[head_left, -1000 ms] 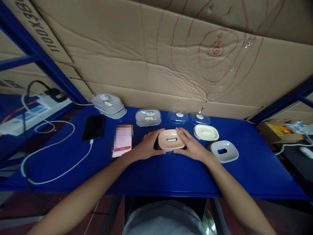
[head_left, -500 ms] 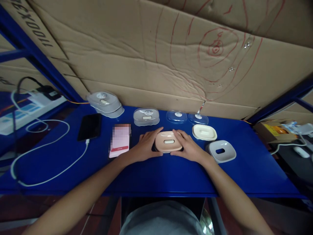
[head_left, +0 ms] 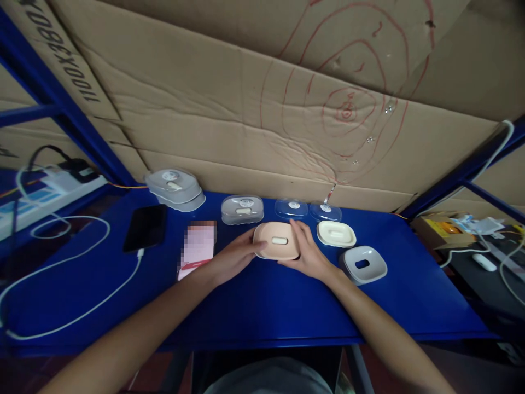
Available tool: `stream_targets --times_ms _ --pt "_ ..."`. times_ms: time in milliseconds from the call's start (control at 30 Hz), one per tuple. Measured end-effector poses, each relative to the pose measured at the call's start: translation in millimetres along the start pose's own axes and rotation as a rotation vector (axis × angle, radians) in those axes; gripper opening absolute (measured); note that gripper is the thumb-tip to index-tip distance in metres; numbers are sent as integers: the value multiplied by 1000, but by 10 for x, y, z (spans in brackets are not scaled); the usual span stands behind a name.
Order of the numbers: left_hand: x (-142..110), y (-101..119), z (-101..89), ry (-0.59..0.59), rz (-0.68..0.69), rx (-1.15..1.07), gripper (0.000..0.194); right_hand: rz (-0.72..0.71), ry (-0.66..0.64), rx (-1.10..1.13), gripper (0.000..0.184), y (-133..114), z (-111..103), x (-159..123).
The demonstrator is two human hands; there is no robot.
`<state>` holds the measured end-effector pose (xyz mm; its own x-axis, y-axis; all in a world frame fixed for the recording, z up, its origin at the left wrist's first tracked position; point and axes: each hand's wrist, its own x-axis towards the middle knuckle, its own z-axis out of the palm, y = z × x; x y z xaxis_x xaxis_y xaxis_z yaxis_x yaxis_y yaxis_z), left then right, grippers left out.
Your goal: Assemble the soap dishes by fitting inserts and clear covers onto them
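Both hands grip a peach soap dish (head_left: 283,250) with an oval slot, and a small cream piece (head_left: 279,241) shows in that slot. My left hand (head_left: 240,253) clasps the dish's left end, its thumb lying on top and its other fingers mostly hidden. Along the right end, my right hand (head_left: 307,251) has its fingers on the side and its thumb at the front edge. Just right of it lie a cream dish (head_left: 346,236) and a grey dish (head_left: 375,261) with an oval slot. Behind sit a grey dish with a transparent lid (head_left: 243,203) and two transparent lids (head_left: 291,209).
Stacked lidded grey dishes (head_left: 174,186) stand at the back left. A phone with a lit screen (head_left: 199,243) and a dark phone (head_left: 144,229) on a white cable lie left. Cardboard (head_left: 184,109) walls the back of the blue table (head_left: 254,312); a power strip (head_left: 41,202) is far left.
The peach dish has been raised and tilted a little. My left thumb has moved from its front edge onto its top. The camera view has shifted upward.
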<state>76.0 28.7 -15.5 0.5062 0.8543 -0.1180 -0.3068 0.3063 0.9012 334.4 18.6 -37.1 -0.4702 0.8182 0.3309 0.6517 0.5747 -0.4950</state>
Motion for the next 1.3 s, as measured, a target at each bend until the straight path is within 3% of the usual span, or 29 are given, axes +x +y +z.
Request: stream_targets --times_ms 100,167,233,367,500,633,733,900,1067,1200,1300 --pt "36 31 -30 12 -47 -113 51 -3 -26 -41 109 164 -2 150" --pt "51 43 -72 69 -71 -178 50 98 20 -97 84 302 7 291" --pt "55 62 -110 138 -124 -215 49 217 101 -154 72 422 34 426" --pt "47 113 -141 262 -229 -207 42 293 159 -225 71 501 92 527" --pt "42 134 -128 310 -216 -217 45 254 156 -248 70 455 56 416" --pt "40 113 -110 263 -237 -254 49 190 146 -195 63 438 -23 336" --pt "40 88 -98 202 -239 -277 50 194 207 -140 59 358 -59 312" --pt "45 58 -78 136 -147 -323 52 105 205 -40 52 -49 -2 155" --pt "35 41 -31 88 -111 -353 53 -47 188 -113 60 -341 148 8" --pt "18 17 -11 77 -89 -336 53 -86 239 -173 68 -362 183 -6" --pt "18 -11 -21 7 -51 -339 51 -112 257 -213 72 -367 167 -15"
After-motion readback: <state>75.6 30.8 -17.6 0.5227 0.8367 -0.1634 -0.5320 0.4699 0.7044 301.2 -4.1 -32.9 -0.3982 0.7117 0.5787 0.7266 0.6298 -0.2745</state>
